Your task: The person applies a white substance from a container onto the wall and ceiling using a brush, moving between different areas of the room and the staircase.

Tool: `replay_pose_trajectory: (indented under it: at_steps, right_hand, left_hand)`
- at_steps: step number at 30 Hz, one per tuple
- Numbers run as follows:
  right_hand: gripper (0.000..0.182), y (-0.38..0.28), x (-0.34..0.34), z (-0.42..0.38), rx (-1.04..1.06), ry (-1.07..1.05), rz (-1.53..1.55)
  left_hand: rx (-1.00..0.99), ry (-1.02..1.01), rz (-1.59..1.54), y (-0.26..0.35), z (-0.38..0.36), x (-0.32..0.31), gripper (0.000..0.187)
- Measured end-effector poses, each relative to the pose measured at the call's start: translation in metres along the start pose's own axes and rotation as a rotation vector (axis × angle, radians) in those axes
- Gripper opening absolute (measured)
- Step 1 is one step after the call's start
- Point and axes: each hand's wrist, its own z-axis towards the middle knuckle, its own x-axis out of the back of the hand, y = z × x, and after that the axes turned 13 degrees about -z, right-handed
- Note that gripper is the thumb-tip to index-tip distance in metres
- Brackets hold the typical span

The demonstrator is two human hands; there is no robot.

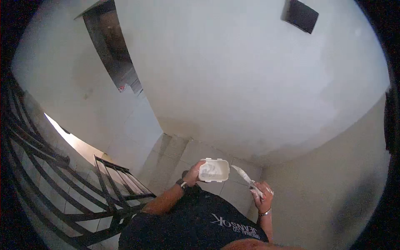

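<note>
My left hand (193, 173), with a watch on its wrist, grips a white plastic container (225, 171) by its left side. The container's open top faces me, and white paste (211, 168) lies smeared inside it. To the right, my right hand (262, 195) is closed around the handle end of a narrow spatula (243, 174) coated in white paste. The spatula's tip points up and left, a little apart from the container's right rim. White smears mark the fingers of my right hand, and a bracelet circles that wrist.
A pale wall (233, 79) with patchy areas rises ahead, bearing a dark box (302, 16) high up. Black metal railings (54, 183) run along the left. Below lie tiled steps (171, 152). Another wall (333, 179) closes in on the right, and an opening (109, 39) shows at upper left.
</note>
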Motion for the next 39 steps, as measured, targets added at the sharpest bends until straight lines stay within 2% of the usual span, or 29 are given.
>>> replay_pose_trajectory:
  at_steps: [1,3,5,8,9,11,15,17,18,20,21,23,27,29,33,35,39]
  right_hand:
    - [0.028,-0.013,0.0,0.01,-0.014,0.001,0.025]
    - [0.025,-0.039,-0.002,0.024,-0.035,-0.009,0.058]
    - [0.021,-0.058,-0.004,0.035,-0.239,-0.042,0.281]
    - [0.019,-0.059,-0.016,0.035,-0.253,-0.026,0.367]
    - [0.019,-0.044,-0.043,0.023,-0.258,-0.028,0.363]
    - [0.018,-0.041,-0.072,0.012,-0.188,-0.081,0.304]
    - [0.02,-0.039,-0.094,0.009,-0.162,-0.149,0.179]
    - [0.024,-0.041,-0.078,0.013,0.011,-0.102,0.01]
    - [0.024,-0.039,-0.072,0.013,0.0,-0.109,0.008]
    - [0.027,-0.033,-0.068,0.008,0.156,-0.062,-0.049]
    - [0.027,-0.033,-0.06,0.008,0.147,-0.063,-0.052]
    - [0.03,-0.034,-0.058,-0.001,0.143,-0.142,-0.096]
    - [0.034,-0.016,-0.089,-0.006,0.2,-0.181,-0.052]
    - [0.036,-0.002,-0.091,-0.006,0.417,-0.172,-0.114]
    - [0.034,-0.021,-0.078,0.002,0.476,-0.139,-0.238]
    - [0.033,-0.029,-0.072,0.006,0.454,-0.104,-0.142]
    - [0.035,-0.029,-0.065,0.005,0.499,-0.174,-0.125]
  left_hand:
    - [-0.045,0.007,0.041,0.006,-0.007,-0.006,0.045]
    - [0.026,0.054,0.082,0.019,-0.022,-0.01,0.045]
    - [0.038,0.084,0.144,0.023,-0.025,-0.009,0.05]
    - [-0.004,0.038,0.038,0.012,-0.009,0.007,0.045]
    - [0.001,0.037,0.036,-0.005,0.01,0.031,0.045]
    - [-0.093,0.043,0.083,-0.018,0.023,0.063,0.049]
    - [-0.069,0.027,0.078,-0.019,0.029,0.075,0.053]
    - [-0.066,-0.014,0.153,-0.009,0.019,0.063,0.053]
    - [-0.178,-0.048,0.197,0.001,-0.003,0.037,0.048]
    - [-0.194,-0.054,0.199,0.003,-0.001,0.039,0.047]
    - [-0.237,-0.056,0.194,0.004,-0.001,0.035,0.045]
    - [-0.145,-0.029,0.181,0.01,-0.004,0.029,0.042]
    - [-0.246,-0.11,0.204,0.005,0.027,0.052,0.039]
    - [-0.207,-0.103,0.269,0.008,0.019,0.042,0.04]
    - [-0.169,-0.068,0.225,0.003,0.008,0.047,0.042]
    - [-0.264,-0.192,0.254,0.004,0.0,0.04,0.043]
    - [-0.373,-0.134,0.278,-0.004,-0.027,0.022,0.045]
